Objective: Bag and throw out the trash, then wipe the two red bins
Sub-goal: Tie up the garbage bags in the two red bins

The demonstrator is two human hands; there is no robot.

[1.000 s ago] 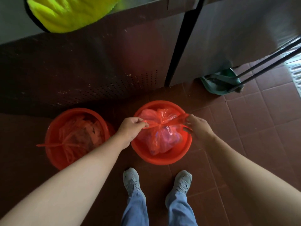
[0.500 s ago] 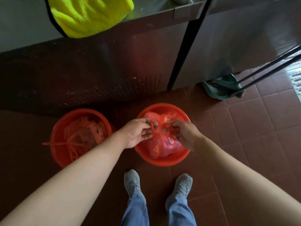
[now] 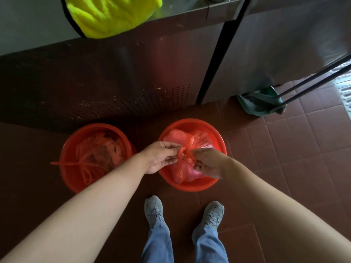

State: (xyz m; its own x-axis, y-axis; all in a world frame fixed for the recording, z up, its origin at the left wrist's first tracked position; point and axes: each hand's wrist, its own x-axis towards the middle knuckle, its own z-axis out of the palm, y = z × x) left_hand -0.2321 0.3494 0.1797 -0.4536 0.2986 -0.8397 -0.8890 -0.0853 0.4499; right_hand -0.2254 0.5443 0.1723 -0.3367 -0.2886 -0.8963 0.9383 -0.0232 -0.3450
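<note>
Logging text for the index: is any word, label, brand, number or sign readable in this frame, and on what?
None: no text can be read. The left bin, the right bin, the red bag, the yellow cloth, the steel cabinet and the shoes show no lettering.

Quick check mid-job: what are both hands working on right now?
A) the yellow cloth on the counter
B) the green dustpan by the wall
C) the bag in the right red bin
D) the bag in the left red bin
C: the left hand and the right hand both pinch the twisted top of the red bag sitting in the right bin; neither hand touches the left bin.
</note>
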